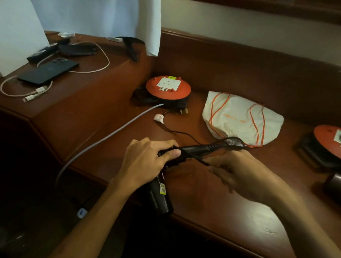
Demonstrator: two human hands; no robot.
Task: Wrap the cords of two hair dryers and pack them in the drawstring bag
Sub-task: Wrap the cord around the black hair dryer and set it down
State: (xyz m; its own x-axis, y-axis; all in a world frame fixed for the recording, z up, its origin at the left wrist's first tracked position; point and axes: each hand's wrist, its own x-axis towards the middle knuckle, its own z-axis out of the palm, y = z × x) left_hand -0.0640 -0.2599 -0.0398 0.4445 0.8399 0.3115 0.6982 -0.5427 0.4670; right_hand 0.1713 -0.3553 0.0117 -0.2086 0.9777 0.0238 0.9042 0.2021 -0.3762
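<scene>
— Head view: where sits the hair dryer (pixel 161 196)?

— Under the left hand (pixel 143 163), grip clamped on its folded handle, barrel hanging past the desk (pixel 230 208) edge.

— And the right hand (pixel 240 173)?

— Blurred, just right of the handle; fingers pinched together on the black cord (pixel 199 160).

— The drawstring bag (pixel 240 117)?

— Flat on the desk, beyond both hands, near the orange cable reel (pixel 168 87).

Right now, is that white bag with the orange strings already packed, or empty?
Seemingly empty: the drawstring bag lies flat on the desk; the hair dryer is outside it, gripped by the left hand.
</scene>
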